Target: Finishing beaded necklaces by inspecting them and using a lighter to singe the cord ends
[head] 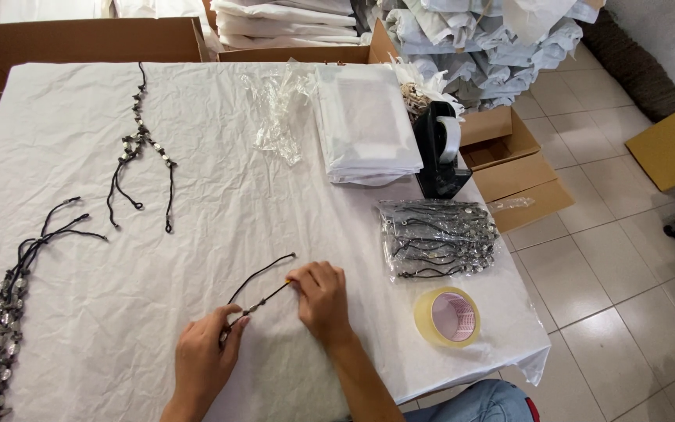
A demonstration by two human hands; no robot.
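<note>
Where the white paper-covered table (197, 156) meets its left edge, a bundle of black cord necklaces with small silvery beads (1, 312) lies in a loose heap, and further back a single beaded black cord necklace (138, 144) is laid out on its own. Nearer the front, the left hand (201, 359) is closed in a pinch on the lower end of a thin black cord with a few small metal beads (258, 291), fingertips meeting around the beaded part. That cord runs on a diagonal, up and to the right from this pinch, its long axis pointing toward the right hand (320, 297), which is just beside it and closed on its other end, thumb and forefinger tight on the strand. A loose loop of the same cord arcs above and between the two hands, its free tip lying on the paper. Both hands are about equally close to it, one at each end. Further right sit a clear plastic bag packed with black cords (437, 238), a roll of clear packing tape (447, 316), a stack of folded white bags (365, 125) and a black tape dispenser (441, 152).
</note>
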